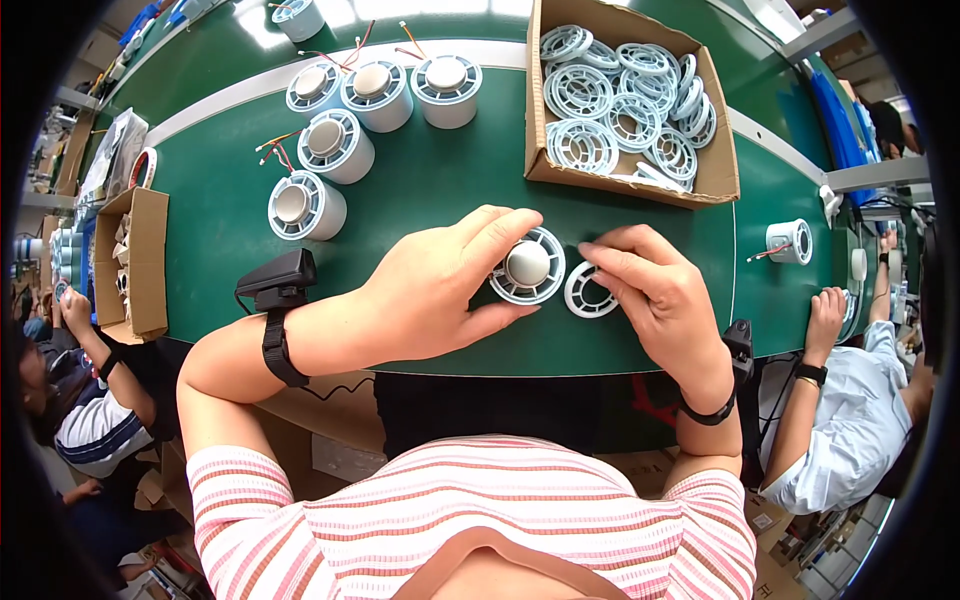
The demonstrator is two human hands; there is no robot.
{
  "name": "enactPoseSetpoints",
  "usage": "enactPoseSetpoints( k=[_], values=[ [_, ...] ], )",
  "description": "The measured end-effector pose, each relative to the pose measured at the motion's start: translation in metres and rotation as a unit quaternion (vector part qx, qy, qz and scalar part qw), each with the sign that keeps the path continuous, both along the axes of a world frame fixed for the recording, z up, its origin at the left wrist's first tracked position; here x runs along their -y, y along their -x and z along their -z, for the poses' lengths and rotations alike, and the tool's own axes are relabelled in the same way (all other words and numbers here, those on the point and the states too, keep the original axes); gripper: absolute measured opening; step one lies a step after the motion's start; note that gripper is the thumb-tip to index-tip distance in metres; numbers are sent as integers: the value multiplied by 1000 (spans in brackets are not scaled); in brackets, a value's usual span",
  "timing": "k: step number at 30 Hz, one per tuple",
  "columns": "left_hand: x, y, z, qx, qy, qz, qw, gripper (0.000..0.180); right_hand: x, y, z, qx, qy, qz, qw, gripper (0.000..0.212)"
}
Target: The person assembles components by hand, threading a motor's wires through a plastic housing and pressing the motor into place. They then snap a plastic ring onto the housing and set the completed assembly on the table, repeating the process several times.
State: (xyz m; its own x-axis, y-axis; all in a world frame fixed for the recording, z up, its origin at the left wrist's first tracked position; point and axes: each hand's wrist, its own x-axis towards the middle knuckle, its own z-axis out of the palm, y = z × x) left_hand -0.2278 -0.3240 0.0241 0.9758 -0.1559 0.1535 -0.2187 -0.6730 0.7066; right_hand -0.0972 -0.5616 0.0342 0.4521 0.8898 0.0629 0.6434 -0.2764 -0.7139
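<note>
My left hand (458, 275) is closed round the side of a pale blue cylindrical fan housing (528, 266), which stands on the green table with its spoked ring and white round hub facing up. Just right of it, my right hand (655, 290) pinches a flat pale ring (577, 297) with inner spokes between thumb and fingers. Ring and housing are close together; a narrow gap shows between them. My right fingers cover part of the ring's right side. The left palm hides the housing's left side.
Several similar housings (372, 95) with thin wires stand at the back left. A cardboard box (632, 190) of pale rings sits at the back right. Another housing (790, 243) is farther right. At the left edge stands a second cardboard box (150, 260). People work on both sides.
</note>
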Motion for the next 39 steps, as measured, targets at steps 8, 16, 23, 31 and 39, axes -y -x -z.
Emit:
enactPoseSetpoints(
  k=[8,16,23,31,39],
  values=[
    [6,6,-4,-234,335,-34,912,67,15,34,23,91,-33,120,988,53],
    [8,4,1,-277,448,-5,850,67,-6,45,16,3,-171,116,978,77],
    [7,6,3,-255,416,33,873,65,-33,49,3,-14,-185,11,983,89],
    [0,4,10,-248,394,61,883,61,-29,40,2,-23,-148,-24,988,84],
    [-2,0,11,-252,383,76,886,62,-30,36,-3,-11,-156,-40,987,75]
  ],
)
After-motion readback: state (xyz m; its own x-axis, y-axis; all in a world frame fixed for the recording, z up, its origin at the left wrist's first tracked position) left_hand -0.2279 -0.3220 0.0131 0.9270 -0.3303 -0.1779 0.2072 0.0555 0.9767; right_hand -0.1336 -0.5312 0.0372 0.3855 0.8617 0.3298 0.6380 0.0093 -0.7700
